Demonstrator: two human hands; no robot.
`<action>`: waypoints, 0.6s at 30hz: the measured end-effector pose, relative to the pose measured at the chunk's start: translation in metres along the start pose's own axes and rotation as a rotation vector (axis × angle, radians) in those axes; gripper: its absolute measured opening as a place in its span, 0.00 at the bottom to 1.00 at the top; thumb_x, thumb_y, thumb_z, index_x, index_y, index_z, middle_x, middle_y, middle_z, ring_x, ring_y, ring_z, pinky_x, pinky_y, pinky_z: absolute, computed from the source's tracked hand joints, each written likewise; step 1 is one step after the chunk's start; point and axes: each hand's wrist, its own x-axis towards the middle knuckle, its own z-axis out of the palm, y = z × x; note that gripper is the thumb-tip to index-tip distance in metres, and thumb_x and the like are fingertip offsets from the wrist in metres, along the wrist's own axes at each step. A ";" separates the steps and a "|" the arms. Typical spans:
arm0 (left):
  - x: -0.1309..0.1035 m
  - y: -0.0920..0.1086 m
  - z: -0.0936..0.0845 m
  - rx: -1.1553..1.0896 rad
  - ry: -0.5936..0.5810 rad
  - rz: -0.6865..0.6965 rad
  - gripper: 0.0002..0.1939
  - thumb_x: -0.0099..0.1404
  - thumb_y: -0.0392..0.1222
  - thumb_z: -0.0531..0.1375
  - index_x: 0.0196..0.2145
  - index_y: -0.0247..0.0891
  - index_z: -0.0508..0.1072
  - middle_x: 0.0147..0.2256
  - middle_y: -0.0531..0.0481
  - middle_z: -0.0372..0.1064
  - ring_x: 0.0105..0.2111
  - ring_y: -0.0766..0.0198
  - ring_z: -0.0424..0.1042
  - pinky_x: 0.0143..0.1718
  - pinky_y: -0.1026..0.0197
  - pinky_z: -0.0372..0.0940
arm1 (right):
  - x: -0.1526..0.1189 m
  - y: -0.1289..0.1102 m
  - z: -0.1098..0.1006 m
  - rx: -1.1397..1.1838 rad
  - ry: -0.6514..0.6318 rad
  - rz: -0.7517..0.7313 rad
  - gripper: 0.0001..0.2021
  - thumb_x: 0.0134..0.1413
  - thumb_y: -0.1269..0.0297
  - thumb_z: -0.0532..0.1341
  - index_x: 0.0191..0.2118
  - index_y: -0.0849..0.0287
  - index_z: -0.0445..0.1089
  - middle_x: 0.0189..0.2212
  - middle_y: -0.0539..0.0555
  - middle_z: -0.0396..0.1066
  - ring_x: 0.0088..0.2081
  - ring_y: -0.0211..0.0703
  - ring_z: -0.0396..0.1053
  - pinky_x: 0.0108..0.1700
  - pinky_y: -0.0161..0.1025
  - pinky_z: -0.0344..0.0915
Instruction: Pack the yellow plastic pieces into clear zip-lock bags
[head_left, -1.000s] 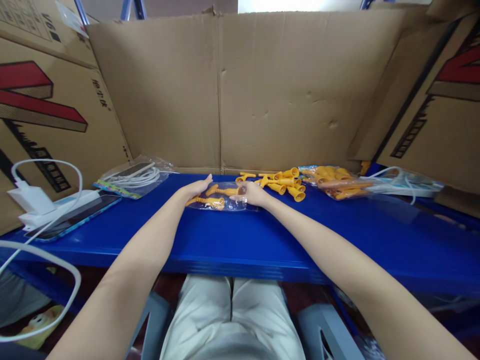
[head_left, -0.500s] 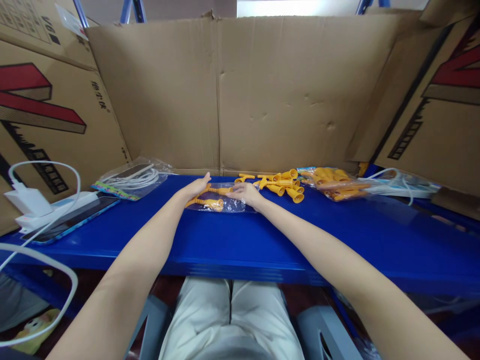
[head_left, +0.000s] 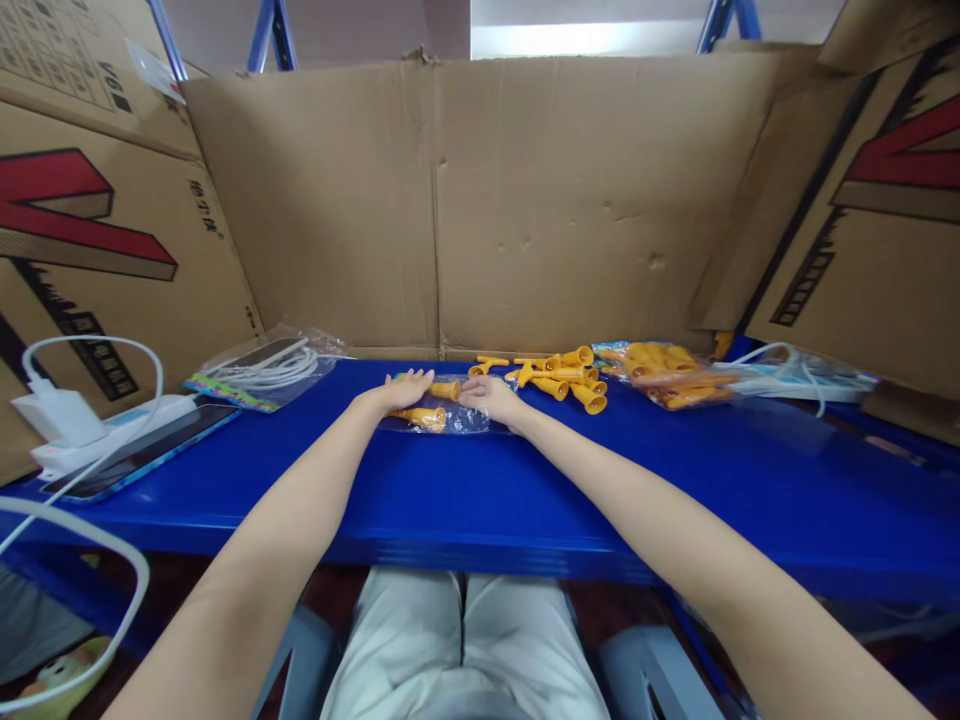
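A clear plastic bag [head_left: 469, 420] lies flat on the blue table [head_left: 465, 490], with orange plastic pieces [head_left: 426, 418] inside it. My left hand [head_left: 405, 391] rests on the bag's left part, its fingers stretched out over the orange pieces and hiding their left ends. At the right part of the bag is my right hand [head_left: 489, 396], its fingers closed on the plastic beside the tip of one orange piece. Just beyond my right hand, a loose pile of orange pieces [head_left: 570, 374] lies on the table.
A filled bag of orange pieces [head_left: 667, 374] is at the right, near a white power strip [head_left: 806, 378]. At the left are a bagged white cable [head_left: 274, 366], a phone [head_left: 142, 450] and a charger [head_left: 64, 412]. Cardboard [head_left: 570, 200] stands behind the table.
My left hand has moved right and lies further over the orange pieces, covering more of them. My right hand stays at the right part of the bag. The camera view has tilted slightly up.
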 end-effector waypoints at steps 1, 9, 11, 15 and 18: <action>-0.001 0.002 0.000 0.000 -0.046 -0.003 0.34 0.68 0.52 0.28 0.65 0.38 0.48 0.64 0.45 0.38 0.65 0.59 0.38 0.62 0.45 0.37 | 0.001 0.000 -0.002 -0.026 0.009 -0.009 0.05 0.45 0.79 0.63 0.29 0.64 0.69 0.26 0.53 0.74 0.28 0.36 0.71 0.37 0.34 0.68; 0.004 -0.011 -0.005 0.030 -0.093 -0.099 0.32 0.68 0.51 0.28 0.66 0.38 0.42 0.66 0.50 0.32 0.65 0.60 0.33 0.62 0.42 0.36 | 0.023 0.008 -0.049 -0.227 0.312 -0.076 0.10 0.46 0.77 0.55 0.19 0.62 0.66 0.19 0.50 0.70 0.17 0.31 0.64 0.23 0.28 0.61; 0.007 -0.024 -0.004 0.036 -0.061 -0.165 0.32 0.68 0.51 0.28 0.66 0.38 0.43 0.66 0.49 0.33 0.65 0.58 0.34 0.62 0.41 0.39 | 0.027 0.012 -0.061 -0.241 0.374 -0.096 0.09 0.47 0.77 0.54 0.21 0.63 0.67 0.21 0.51 0.70 0.19 0.31 0.66 0.23 0.27 0.61; 0.015 -0.044 0.000 0.006 -0.013 -0.214 0.32 0.68 0.51 0.29 0.66 0.41 0.44 0.66 0.50 0.34 0.65 0.57 0.35 0.61 0.38 0.40 | 0.033 0.012 -0.072 -0.319 0.404 -0.088 0.08 0.49 0.77 0.54 0.33 0.64 0.70 0.29 0.54 0.72 0.24 0.34 0.70 0.26 0.29 0.64; 0.019 -0.049 0.004 -0.027 -0.001 -0.217 0.33 0.68 0.53 0.29 0.66 0.40 0.44 0.66 0.49 0.33 0.65 0.57 0.34 0.61 0.38 0.38 | 0.039 0.005 -0.067 -0.497 0.352 -0.128 0.15 0.50 0.77 0.55 0.44 0.63 0.70 0.35 0.57 0.74 0.33 0.39 0.73 0.36 0.34 0.68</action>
